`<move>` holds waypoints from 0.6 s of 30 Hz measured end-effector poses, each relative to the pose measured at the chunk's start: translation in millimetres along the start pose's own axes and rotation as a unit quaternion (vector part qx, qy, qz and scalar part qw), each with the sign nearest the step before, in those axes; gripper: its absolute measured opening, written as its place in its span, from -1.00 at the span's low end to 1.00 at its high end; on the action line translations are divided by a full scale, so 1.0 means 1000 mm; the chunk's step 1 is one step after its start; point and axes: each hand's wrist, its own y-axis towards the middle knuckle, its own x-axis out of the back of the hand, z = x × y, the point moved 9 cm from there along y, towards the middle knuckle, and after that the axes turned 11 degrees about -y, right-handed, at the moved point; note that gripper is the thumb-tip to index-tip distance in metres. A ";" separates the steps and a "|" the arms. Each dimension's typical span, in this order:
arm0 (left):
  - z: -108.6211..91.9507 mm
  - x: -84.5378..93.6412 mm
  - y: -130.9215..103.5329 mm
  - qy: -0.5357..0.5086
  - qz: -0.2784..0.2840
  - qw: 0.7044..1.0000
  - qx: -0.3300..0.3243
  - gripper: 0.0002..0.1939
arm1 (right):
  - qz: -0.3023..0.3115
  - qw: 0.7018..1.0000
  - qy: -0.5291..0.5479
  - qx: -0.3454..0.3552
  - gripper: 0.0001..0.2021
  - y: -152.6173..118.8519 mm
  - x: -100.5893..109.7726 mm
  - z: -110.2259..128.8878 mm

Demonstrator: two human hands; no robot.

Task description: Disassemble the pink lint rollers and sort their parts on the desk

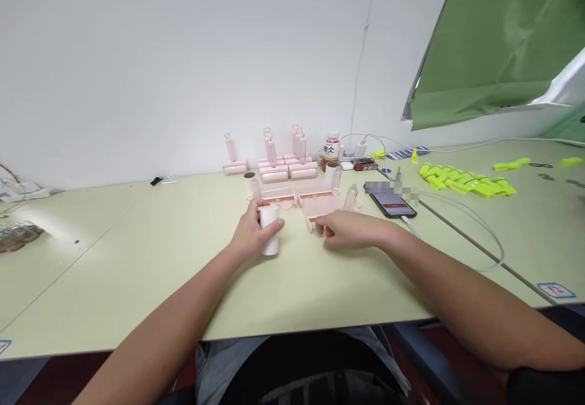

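My left hand (253,229) is closed around a white sticky-paper roll (270,240), held upright just over the table. Curled fingers of my right hand (333,227) grip the near edge of an open pink lint roller case (315,209), though the fingertips are partly hidden. A clear-pink handle (351,197) rises at that case's right side. Behind both hands lie more open pink cases (278,200). Two more rolls stand upright there: one roll (249,181) at the left, and another roll (331,172) at the right.
Several finished-looking pink lint rollers (274,175) stand along the wall. Beside them are a labelled bottle (331,150) and small boxes (364,164). A phone (390,200) with a charging cable (496,253) lies to the right, near yellow strips (466,181).
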 end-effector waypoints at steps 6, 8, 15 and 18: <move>-0.007 0.002 -0.002 0.015 -0.014 1.000 -0.009 -0.53 | -0.025 0.992 -0.104 -0.062 -0.85 -0.001 0.002 -0.001; -0.008 0.003 -0.002 0.021 -0.017 1.000 -0.013 -0.54 | -0.017 0.994 -0.097 -0.056 -0.87 -0.001 -0.001 0.002; -0.009 0.012 0.000 0.001 -0.063 0.998 -0.029 -0.58 | -0.019 0.998 -0.049 -0.021 -0.89 -0.007 -0.001 0.017; -0.005 0.016 0.002 -0.040 -0.083 0.996 -0.019 -0.57 | -0.010 0.998 -0.057 -0.009 -0.87 -0.007 -0.005 0.020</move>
